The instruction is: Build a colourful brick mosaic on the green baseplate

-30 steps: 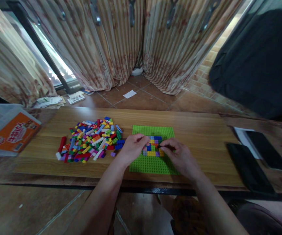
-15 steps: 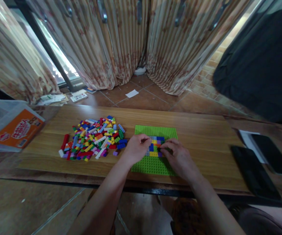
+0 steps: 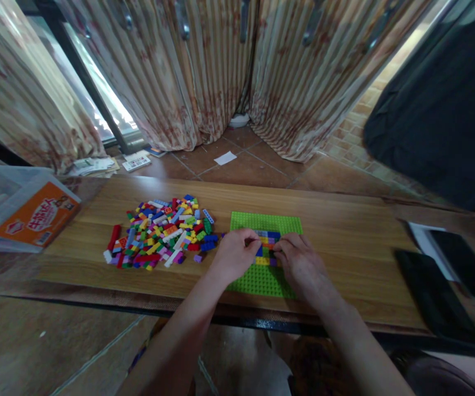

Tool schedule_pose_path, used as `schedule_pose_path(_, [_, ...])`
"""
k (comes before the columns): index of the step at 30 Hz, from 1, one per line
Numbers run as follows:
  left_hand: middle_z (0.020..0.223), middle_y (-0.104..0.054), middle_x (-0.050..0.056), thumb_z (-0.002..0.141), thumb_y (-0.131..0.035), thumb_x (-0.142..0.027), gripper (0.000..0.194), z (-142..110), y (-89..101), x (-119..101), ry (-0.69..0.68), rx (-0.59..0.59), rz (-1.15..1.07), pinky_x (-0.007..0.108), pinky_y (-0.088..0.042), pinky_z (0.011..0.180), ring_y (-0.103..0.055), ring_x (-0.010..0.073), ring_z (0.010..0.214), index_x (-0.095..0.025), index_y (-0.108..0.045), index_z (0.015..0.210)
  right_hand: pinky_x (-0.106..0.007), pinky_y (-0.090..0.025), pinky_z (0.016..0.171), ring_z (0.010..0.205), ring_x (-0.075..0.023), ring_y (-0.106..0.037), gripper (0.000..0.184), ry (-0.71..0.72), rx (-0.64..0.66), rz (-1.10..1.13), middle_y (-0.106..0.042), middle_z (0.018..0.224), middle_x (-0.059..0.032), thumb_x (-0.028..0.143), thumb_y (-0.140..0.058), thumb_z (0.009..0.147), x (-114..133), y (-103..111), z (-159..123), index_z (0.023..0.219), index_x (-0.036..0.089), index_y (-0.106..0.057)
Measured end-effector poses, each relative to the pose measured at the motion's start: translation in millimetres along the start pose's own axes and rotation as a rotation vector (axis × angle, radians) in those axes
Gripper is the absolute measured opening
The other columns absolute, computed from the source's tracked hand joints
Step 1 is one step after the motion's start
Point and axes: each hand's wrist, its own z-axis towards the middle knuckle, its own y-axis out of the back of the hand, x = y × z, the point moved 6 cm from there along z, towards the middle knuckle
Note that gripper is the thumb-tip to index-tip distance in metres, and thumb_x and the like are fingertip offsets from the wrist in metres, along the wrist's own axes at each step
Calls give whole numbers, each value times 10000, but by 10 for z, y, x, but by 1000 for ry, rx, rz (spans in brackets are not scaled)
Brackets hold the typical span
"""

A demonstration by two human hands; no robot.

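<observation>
A green studded baseplate [image 3: 257,281] lies on the wooden table, with a patch of coloured toy bricks [image 3: 265,260] pressed together near its middle. My left hand [image 3: 235,252] is at the patch's left side, thumb and index finger pinched; anything between them is too small or hidden to make out. At the patch's right side my right hand [image 3: 299,258] has its fingers bent together over the bricks, and the fingertips touch or nearly touch them. Whether it grips a brick is hidden. To the left spreads a heap of loose toy bricks [image 3: 167,231] in many colours.
A clear plastic box [image 3: 14,184] with an orange label stands at the table's left end. On the right lie a black flat object [image 3: 433,291], a dark phone-like slab [image 3: 464,264] and white paper [image 3: 421,234]. Curtains [image 3: 216,71] hang behind the table.
The view has shifted slightly, so everything sits a little further right. My right hand's fingers have drawn closer together over the bricks; my left hand keeps its pinch.
</observation>
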Motion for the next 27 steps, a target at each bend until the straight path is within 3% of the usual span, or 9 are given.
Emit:
schedule_pose_path(8, [836, -739, 18, 850, -559, -134, 166, -39, -46, -22, -1, -20, 138, 262, -462, 726, -653, 166, 782, -179, -715, 817, -370, -486, 806, 916, -252, -534, 199, 48, 53, -88, -618, 946, -108, 122, -476, 929, 70, -24, 26, 870, 150, -664])
schedule_pose_path(12, [859, -742, 22, 846, -583, -148, 143, -40, -59, -1, -1, -39, 197, 272, -467, 742, -658, 173, 802, -186, -721, 836, -362, -481, 802, 908, -244, -552, 184, 17, 39, -30, -634, 937, -99, 128, -505, 917, 44, -36, 41, 841, 164, -668])
schedule_pose_path(15, [864, -741, 23, 851, -578, -151, 147, -43, -60, -3, 0, -41, 214, 272, -467, 735, -658, 172, 802, -188, -720, 846, -340, -476, 803, 878, -214, -582, 137, -84, -8, 129, -647, 897, -68, 147, -569, 881, -30, -15, 54, 800, 184, -673])
schedule_pose_path(22, [850, -733, 26, 848, -584, -144, 136, -47, -53, -18, 15, -33, 229, 271, -464, 714, -653, 171, 783, -183, -714, 840, -307, -469, 713, 730, -169, -620, 20, -511, 4, 456, -677, 801, -16, 215, -676, 738, -250, -43, 31, 747, 199, -684])
schedule_pose_path(27, [866, -729, 36, 852, -577, -138, 140, -47, -62, -11, 5, -38, 234, 276, -468, 730, -653, 174, 799, -175, -712, 853, -297, -445, 646, 651, -164, -599, 37, -611, 44, 477, -683, 719, -6, 228, -689, 672, -280, -44, 60, 698, 201, -691])
